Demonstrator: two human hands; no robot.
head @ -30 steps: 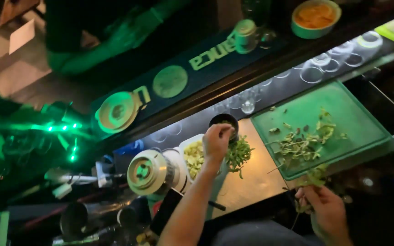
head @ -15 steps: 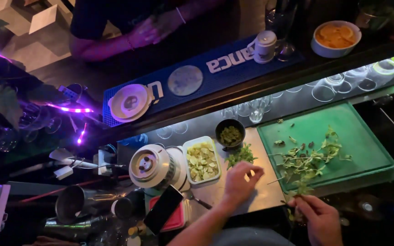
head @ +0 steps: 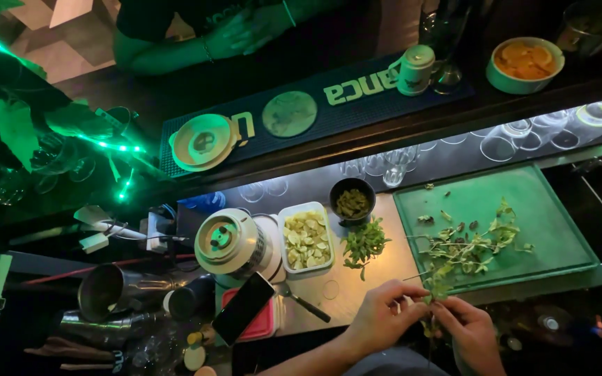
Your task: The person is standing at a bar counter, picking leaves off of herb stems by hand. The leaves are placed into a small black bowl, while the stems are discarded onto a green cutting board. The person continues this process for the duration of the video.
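Head view: we see our left hand [head: 383, 319] and right hand [head: 474, 331] close together at the near edge of the surface [head: 377, 268], fingers pinched on a mint sprig [head: 435, 289] held between them. More mint stems [head: 469, 245] lie on the green cutting board [head: 524, 202] just beyond, with a small leaf pile [head: 364, 244] beside it.
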